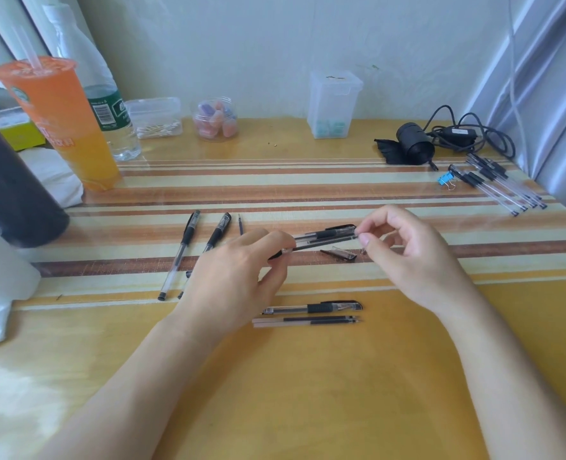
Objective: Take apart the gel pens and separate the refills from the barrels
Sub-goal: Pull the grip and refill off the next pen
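My left hand point(238, 273) grips a clear gel pen point(324, 239) with a black grip, held level above the table. My right hand point(404, 250) pinches the pen's right end between thumb and forefinger. Under the pen lie a clear cap point(341, 254) and a small tip piece. Near the front lie one capped pen point(314, 307) and two loose refills point(308, 321). Two whole pens point(188, 247) lie at the left, the second point(217, 234) partly hidden by my left hand, with a loose refill point(240, 224) beside them. A pile of several pens point(497, 184) lies at the far right.
A striped mat point(308, 190) covers the wooden table point(308, 393). At the back stand an orange drink cup point(66, 121), a water bottle point(109, 107), clear boxes point(333, 104), a jar point(216, 120) and a black device with cable point(414, 144). A blue binder clip point(445, 179) lies near the pile.
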